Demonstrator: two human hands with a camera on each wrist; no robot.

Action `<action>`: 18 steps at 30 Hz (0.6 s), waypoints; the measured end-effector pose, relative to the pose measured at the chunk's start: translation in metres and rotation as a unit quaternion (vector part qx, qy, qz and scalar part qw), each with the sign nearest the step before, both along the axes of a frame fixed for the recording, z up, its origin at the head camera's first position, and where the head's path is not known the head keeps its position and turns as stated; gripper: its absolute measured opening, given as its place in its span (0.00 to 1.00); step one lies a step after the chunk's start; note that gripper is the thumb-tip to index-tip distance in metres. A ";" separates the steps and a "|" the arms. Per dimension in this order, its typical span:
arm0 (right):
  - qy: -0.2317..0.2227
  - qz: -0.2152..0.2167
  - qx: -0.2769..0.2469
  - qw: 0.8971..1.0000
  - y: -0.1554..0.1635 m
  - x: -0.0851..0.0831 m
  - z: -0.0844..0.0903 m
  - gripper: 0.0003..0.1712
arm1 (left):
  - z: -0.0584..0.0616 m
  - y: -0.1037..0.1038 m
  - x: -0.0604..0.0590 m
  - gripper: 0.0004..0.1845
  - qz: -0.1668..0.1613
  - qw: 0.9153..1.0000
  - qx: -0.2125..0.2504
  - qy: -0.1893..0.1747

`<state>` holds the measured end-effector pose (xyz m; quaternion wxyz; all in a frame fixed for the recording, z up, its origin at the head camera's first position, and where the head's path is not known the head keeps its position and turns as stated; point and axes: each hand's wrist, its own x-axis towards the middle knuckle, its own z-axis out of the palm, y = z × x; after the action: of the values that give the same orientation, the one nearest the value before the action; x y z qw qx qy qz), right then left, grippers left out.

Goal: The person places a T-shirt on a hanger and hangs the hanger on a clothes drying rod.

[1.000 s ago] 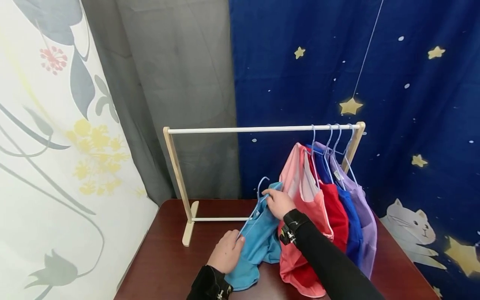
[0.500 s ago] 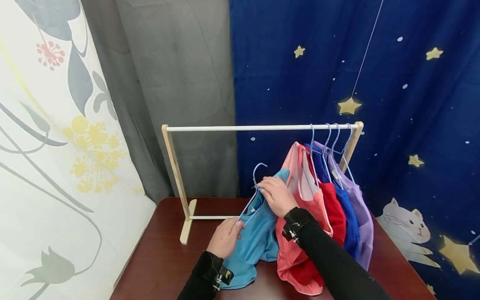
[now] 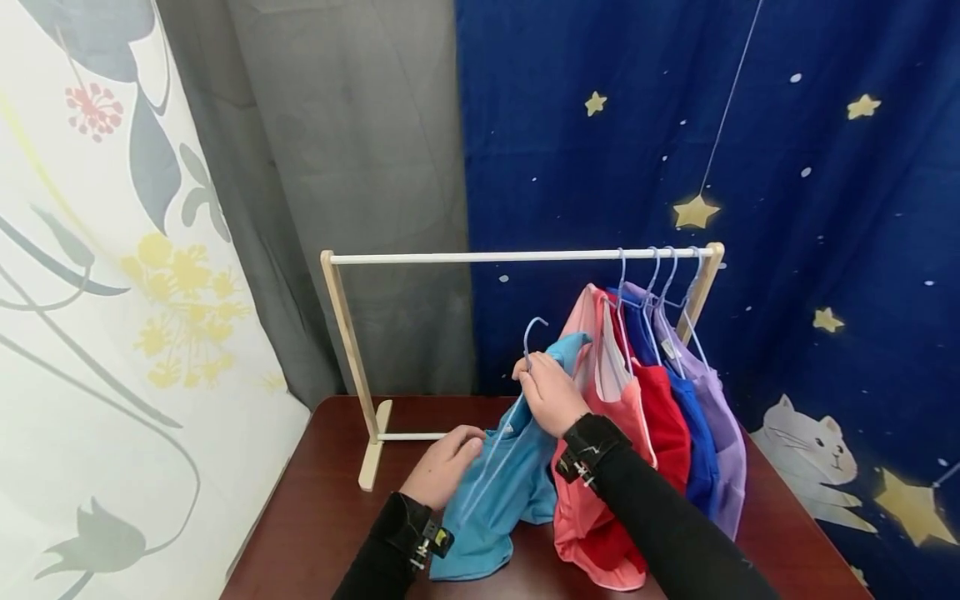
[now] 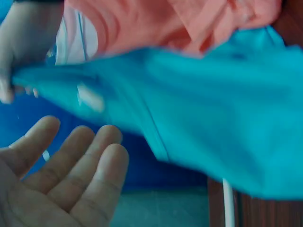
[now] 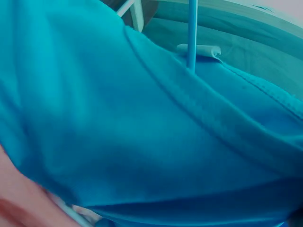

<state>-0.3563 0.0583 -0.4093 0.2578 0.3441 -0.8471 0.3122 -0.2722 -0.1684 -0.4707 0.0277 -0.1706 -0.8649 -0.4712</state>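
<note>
My right hand (image 3: 551,396) holds a light-blue garment (image 3: 491,504) at its shoulder together with the neck of a pale-blue hanger (image 3: 531,337), whose hook sticks up above the fingers. One arm of the hanger slants down across the garment's front. Beside the garment's left edge, my left hand (image 3: 444,468) has its fingers extended; in the left wrist view those fingers (image 4: 109,172) are spread apart from the cloth with nothing in them. Filling much of the right wrist view is the same cloth, with a hanger bar (image 5: 191,38) going into its neckline by a white tag (image 5: 208,50).
A small wooden rack (image 3: 450,258) with a white rail stands on the dark red-brown table (image 3: 300,533). Coral (image 3: 592,500), red (image 3: 667,417), blue (image 3: 701,450) and purple (image 3: 726,442) garments hang at its right end, right next to my right arm. Curtains stand behind.
My left hand has let go of the hanger's lower arm and moved slightly left. My right hand has shifted its grip up to the hanger's neck, and the hook has risen and turned right.
</note>
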 end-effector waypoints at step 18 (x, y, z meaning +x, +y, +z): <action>-0.029 -0.002 -0.073 0.997 0.014 0.003 0.008 0.09 | -0.040 -0.002 -0.046 0.09 -0.013 0.981 -0.172 0.084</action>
<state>-0.3533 0.0728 -0.4010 0.2582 0.3133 -0.8299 0.3827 -0.3181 -0.1701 -0.5106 0.0642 -0.2226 -0.9254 -0.2999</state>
